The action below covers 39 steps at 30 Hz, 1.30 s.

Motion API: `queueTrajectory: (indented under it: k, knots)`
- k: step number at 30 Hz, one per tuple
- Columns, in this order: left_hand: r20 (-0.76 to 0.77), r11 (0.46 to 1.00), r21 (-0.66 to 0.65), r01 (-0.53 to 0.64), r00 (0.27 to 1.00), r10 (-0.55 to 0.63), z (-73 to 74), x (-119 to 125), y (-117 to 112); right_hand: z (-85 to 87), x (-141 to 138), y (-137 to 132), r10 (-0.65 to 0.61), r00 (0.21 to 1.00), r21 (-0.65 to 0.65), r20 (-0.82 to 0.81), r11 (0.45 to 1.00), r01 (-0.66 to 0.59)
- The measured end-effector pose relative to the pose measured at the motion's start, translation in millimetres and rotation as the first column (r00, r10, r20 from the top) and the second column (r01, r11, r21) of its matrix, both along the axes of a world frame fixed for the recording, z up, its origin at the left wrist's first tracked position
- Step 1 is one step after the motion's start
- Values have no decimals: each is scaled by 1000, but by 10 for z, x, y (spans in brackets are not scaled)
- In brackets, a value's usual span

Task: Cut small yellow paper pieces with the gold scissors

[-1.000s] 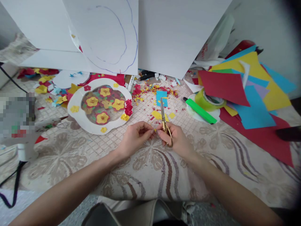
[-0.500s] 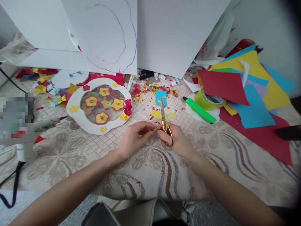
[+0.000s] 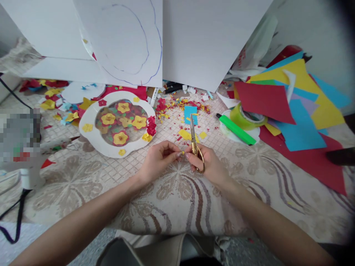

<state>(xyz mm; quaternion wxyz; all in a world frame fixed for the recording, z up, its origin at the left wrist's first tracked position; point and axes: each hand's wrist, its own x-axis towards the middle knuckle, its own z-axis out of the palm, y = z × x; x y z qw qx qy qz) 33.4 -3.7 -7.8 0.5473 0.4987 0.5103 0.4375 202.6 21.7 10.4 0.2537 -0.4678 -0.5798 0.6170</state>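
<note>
My left hand (image 3: pixel 158 159) and my right hand (image 3: pixel 206 164) meet at the table's middle, fingertips pinched together on a tiny yellow paper piece (image 3: pixel 183 152). The right hand also grips gold-handled scissors (image 3: pixel 194 144), blades closed and pointing away from me. Past the left hand lies a white flower-shaped frame (image 3: pixel 91 142) filled with yellow and red paper flowers (image 3: pixel 122 127).
White sheets (image 3: pixel 199 40) lean at the back, one with a blue pen outline. A green highlighter (image 3: pixel 235 129) and a tape roll (image 3: pixel 245 117) lie to the right, beside a pile of coloured paper (image 3: pixel 294 107). Paper scraps (image 3: pixel 183 105) litter the cloth. A black cable (image 3: pixel 16 218) hangs at left.
Both hands stay in place, working the tiny yellow piece between the fingertips; the scissors have barely shifted.
</note>
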Motion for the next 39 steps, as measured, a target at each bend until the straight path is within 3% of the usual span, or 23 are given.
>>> queueTrajectory:
  k: [7, 15, 23, 39]
  knots:
    - [130, 996, -63, 58, 990, -50, -25, 7, 8, -19, 8, -4, 6, 1000, 23, -3, 1000, -5]
    - [60, 996, -51, 79, 995, -75, -22, -9, 2, -18, 21, -5, 1, 1000, 28, -5, 1000, 0]
    - [79, 977, -4, 213, 974, -212, 11, -64, 1, -110, 90, 18, 80, 985, -29, -154, 996, -85]
    - [8, 972, 15, 235, 972, -235, 3, -71, -1, -123, 106, 22, 64, 988, -74, -141, 994, -75]
